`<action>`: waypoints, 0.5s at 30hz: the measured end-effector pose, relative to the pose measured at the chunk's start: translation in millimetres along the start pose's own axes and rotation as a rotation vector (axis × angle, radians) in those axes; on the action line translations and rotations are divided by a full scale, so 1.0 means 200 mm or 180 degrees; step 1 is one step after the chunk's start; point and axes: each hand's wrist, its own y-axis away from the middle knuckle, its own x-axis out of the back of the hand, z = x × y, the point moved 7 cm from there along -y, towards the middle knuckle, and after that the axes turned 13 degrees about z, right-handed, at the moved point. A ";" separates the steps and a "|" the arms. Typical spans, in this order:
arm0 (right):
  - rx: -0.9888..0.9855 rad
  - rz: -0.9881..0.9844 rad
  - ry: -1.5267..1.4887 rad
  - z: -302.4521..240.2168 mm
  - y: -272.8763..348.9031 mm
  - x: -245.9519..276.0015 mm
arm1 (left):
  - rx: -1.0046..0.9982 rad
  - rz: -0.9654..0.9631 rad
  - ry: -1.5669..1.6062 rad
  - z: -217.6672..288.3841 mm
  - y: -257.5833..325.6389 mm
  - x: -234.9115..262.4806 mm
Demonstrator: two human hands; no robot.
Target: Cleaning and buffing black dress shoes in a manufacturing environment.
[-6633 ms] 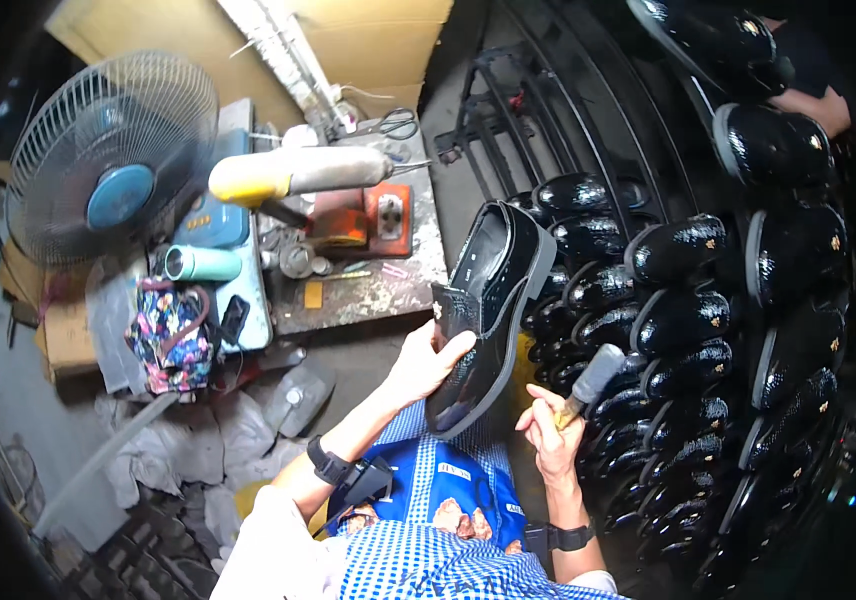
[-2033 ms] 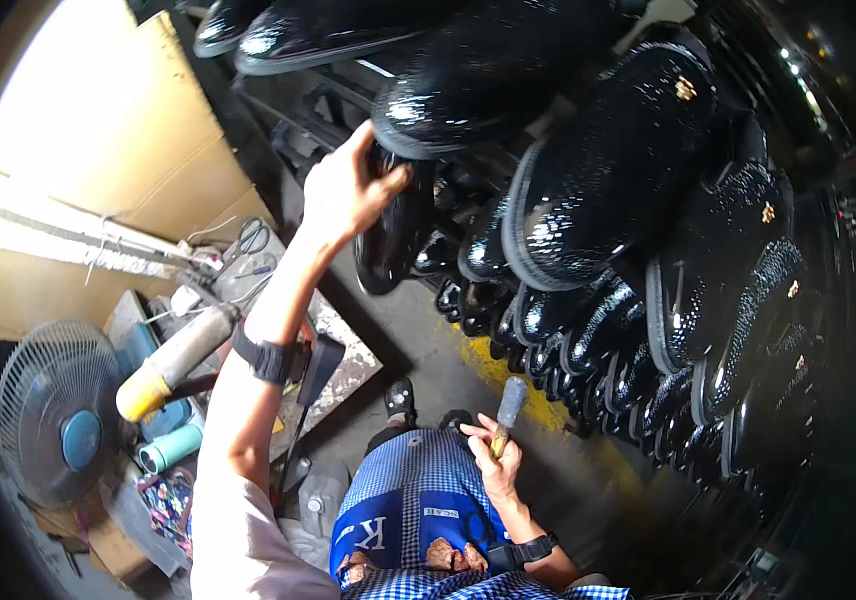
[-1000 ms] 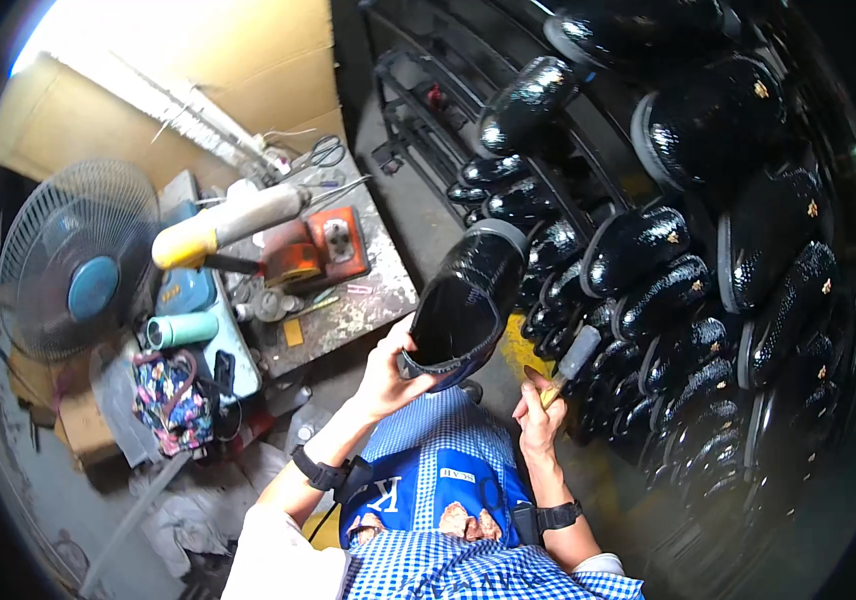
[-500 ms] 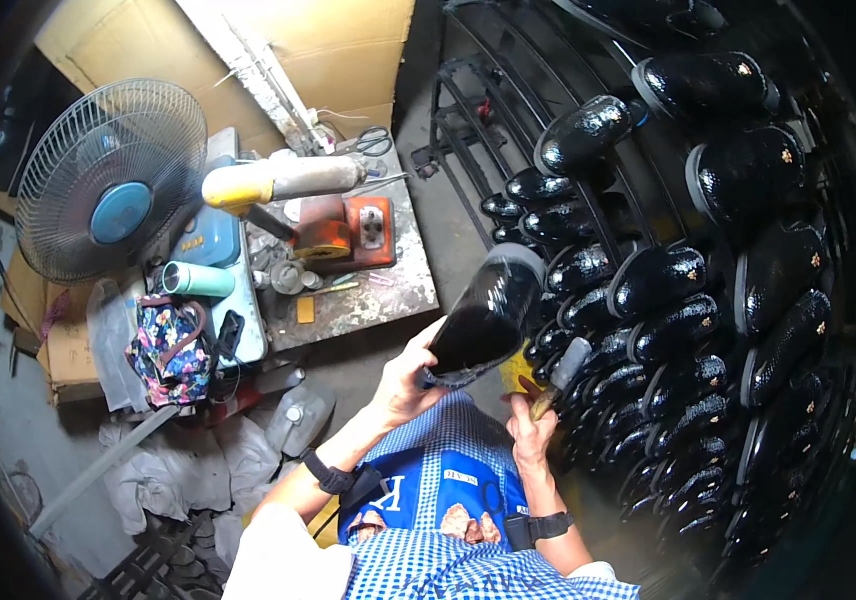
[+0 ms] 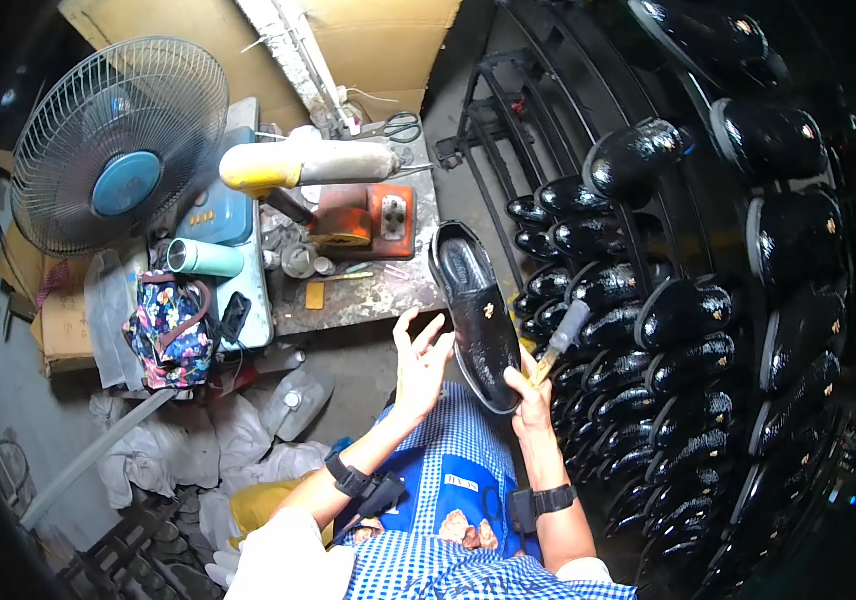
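Head view shows the black shoe (image 5: 488, 345) to the right of the worktable (image 5: 363, 303). The right hand (image 5: 536, 400) grasps its toe, together with a brush-like tool (image 5: 570, 326). The left hand (image 5: 420, 368), on the worktable's near side, is released, fingers spread. Glossy shoes (image 5: 690, 313) stand farther right of the worktable.

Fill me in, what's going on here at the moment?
A person is handling a glossy black shoe with a gold-coloured ornament. The right hand grips its toe end and also holds a brush-like tool, with the pale head pointing up. The left hand is open beside the shoe; whether its fingertips touch it is hard to tell. Rows of similar black shoes fill the right side, and a worn worktable stands ahead to the left.
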 end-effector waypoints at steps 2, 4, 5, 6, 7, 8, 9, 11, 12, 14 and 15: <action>-0.0392 0.0212 -0.0117 0.11 -0.14 0.04 | 0.0058 0.0011 -0.0074 -0.06 -0.07 0.09; -0.0773 0.0358 -0.0262 0.21 -0.26 0.04 | 0.0128 0.0041 -0.0103 -0.13 -0.12 0.19; -0.0909 0.0396 -0.0382 0.23 -0.31 0.00 | 0.0367 0.0192 -0.0139 -0.17 -0.14 0.26; -0.0977 0.0426 -0.0438 0.25 -0.36 -0.04 | 0.0491 0.0226 -0.0234 -0.22 -0.17 0.34; -0.1048 0.0450 -0.0485 0.27 -0.41 -0.09 | 0.0614 0.0267 -0.0319 -0.29 -0.20 0.42; -0.1247 0.0416 -0.0462 0.28 -0.46 -0.15 | 0.0690 0.0313 -0.0261 -0.33 -0.21 0.48; -0.1269 0.0400 -0.0387 0.29 -0.50 -0.19 | 0.0694 0.0348 -0.0252 -0.37 -0.22 0.54; -0.1390 0.0301 -0.0220 0.30 -0.60 -0.28 | 0.0959 0.0518 -0.0363 -0.43 -0.23 0.65; -0.1397 0.0290 -0.0143 0.31 -0.64 -0.33 | 0.1027 0.0583 -0.0352 -0.46 -0.23 0.69; -0.1431 0.0251 -0.0068 0.32 -0.73 -0.39 | 0.1103 0.0657 -0.0350 -0.47 -0.24 0.72; -0.1467 0.0221 -0.0068 0.33 -0.77 -0.41 | 0.1175 0.0719 -0.0354 -0.48 -0.24 0.74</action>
